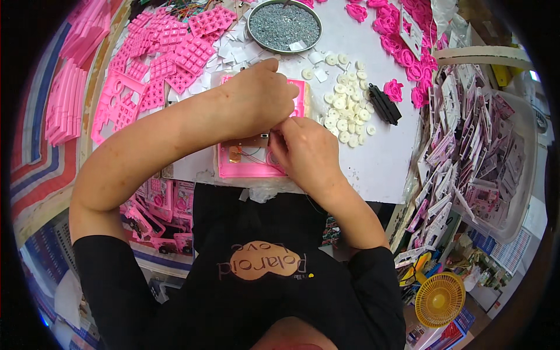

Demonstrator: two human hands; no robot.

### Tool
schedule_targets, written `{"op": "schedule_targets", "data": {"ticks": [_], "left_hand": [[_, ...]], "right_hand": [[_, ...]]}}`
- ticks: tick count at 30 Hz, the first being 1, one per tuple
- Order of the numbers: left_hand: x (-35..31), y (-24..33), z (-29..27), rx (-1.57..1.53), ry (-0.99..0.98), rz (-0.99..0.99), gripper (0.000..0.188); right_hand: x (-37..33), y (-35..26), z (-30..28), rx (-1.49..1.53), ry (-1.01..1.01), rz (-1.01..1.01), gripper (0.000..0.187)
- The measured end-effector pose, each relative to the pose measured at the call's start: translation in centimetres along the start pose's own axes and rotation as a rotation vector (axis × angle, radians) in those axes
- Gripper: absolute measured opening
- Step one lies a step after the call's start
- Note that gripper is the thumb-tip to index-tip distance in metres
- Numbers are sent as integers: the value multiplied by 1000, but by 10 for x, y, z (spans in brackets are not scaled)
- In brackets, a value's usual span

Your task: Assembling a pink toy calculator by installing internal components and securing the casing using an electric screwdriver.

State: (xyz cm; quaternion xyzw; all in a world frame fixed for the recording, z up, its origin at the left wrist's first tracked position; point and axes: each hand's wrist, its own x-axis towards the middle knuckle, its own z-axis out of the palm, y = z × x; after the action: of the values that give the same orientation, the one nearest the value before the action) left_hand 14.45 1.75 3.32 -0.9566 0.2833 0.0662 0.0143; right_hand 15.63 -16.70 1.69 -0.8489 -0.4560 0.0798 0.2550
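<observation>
A pink plastic housing (248,171) lies open in front of me on the white table. Inside it are a brown circuit board (248,142), a round copper-coloured disc (234,154) and thin wires. My left hand (256,96) reaches across the housing's upper part, its fingers curled closed and turned away. Close against it, my right hand (309,153) bends over the housing's right side with thumb and fingers drawn together at the board's edge. Whatever is between the fingers of either hand is hidden.
Beyond the housing stands a round metal bowl of small screws (284,26). Pink keypads (175,55) heap at the left, white plastic discs (349,108) at the right beside a black plastic part (384,105). Several printed panels (437,169) fill the right side above a yellow basket (440,299).
</observation>
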Motion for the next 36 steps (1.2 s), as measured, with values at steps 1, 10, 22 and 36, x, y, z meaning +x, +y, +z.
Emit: {"op": "schedule_targets", "data": {"ticks": [1,10,22,36], "left_hand": [[0,1,0,8,9,0,9],[7,-23,-8,-287,-142,-313,18],[9,-38,-16,-414,-246,-245,18],[5,-35,-2,-442,-130,-313,15]], "right_hand": [[1,0,-2,-23,38,-29,11],[21,7,-10,-48,-34,-100,13],[40,16,-20,-84,-52,-225,11],[40,32,-21,-26,38,-223,18]]}}
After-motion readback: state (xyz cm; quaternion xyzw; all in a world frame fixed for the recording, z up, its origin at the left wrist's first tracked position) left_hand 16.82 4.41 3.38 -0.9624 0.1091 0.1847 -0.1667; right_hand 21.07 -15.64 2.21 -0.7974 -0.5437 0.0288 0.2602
